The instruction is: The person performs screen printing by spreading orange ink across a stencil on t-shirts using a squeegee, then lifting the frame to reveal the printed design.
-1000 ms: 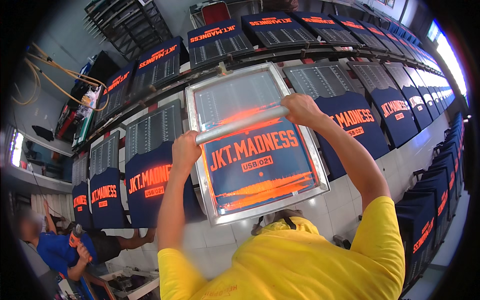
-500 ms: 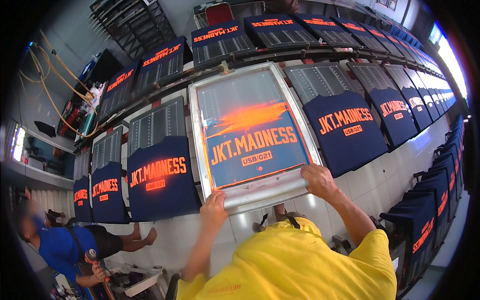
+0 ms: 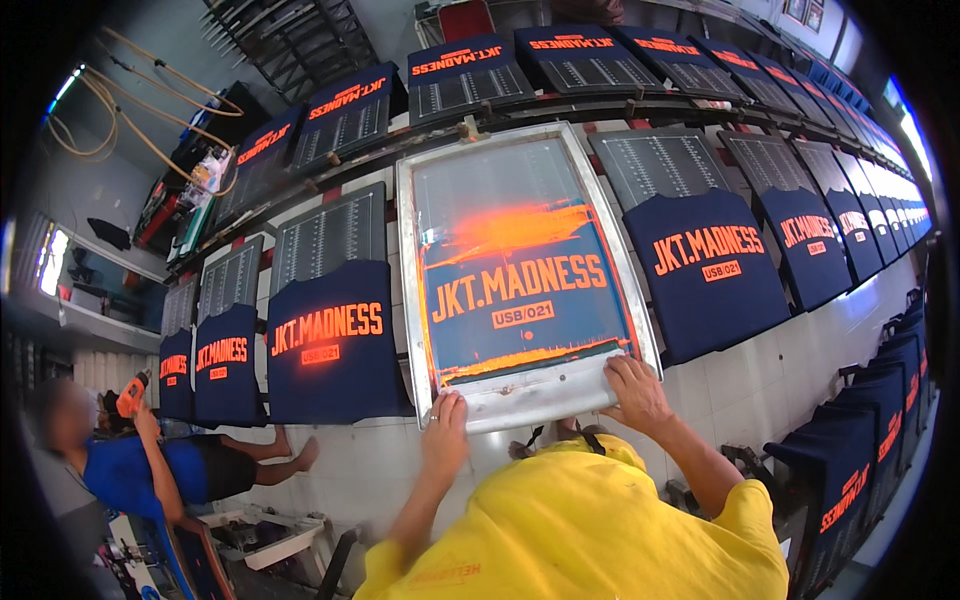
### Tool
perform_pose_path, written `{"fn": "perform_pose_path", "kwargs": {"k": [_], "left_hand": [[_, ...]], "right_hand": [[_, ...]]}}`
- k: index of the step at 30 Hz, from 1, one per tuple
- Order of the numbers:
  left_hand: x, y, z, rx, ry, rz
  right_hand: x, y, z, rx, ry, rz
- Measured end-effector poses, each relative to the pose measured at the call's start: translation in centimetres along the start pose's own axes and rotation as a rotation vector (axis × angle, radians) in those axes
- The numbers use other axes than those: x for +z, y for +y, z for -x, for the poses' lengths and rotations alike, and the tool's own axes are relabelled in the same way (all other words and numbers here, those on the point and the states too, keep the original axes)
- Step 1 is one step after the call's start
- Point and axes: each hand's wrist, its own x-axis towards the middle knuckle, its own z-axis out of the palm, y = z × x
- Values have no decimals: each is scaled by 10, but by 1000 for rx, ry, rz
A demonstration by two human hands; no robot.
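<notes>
A metal-framed printing screen (image 3: 405, 250) lies over a dark blue shirt panel on a board in front of me. Through its mesh orange lettering shows, with a thick smear of orange ink (image 3: 520, 232) across the middle. Along the near side rests a wide silver squeegee (image 3: 540, 390), its dark blade edge facing a thin line of orange ink. My left hand (image 3: 444, 435) has its fingers curled over the near left corner of the screen. At the near right corner my right hand (image 3: 640, 395) grips likewise, close to the squeegee's end. Their undersides are hidden.
Printed navy shirt panels on boards flank the screen, one at left (image 3: 335, 350) and one at right (image 3: 710, 280). Another row (image 3: 470, 75) runs behind. At lower left a co-worker in blue (image 3: 130, 475) holds an orange gun-shaped tool (image 3: 132, 395). More panels (image 3: 850, 470) hang at right.
The squeegee has tipped, so its dark blade and an orange ink line now show. Both hands stay at the near corners. The co-worker's tool has been raised. The whole view has shifted slightly.
</notes>
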Motion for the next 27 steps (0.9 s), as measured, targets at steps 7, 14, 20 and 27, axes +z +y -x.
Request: {"fn": "perform_pose_path", "kwargs": {"k": [7, 14, 20, 27], "left_hand": [[-36, 4, -10, 16, -97, 139], [12, -72, -15, -470, 261, 329], [52, -109, -31, -625, 347, 315], [35, -109, -31, -925, 231, 619]], "right_hand": [[-6, 17, 4, 20, 52, -239], [26, 74, 5, 629, 260, -370], [65, 100, 1, 796, 366, -732], [72, 99, -18, 816, 416, -745]]}}
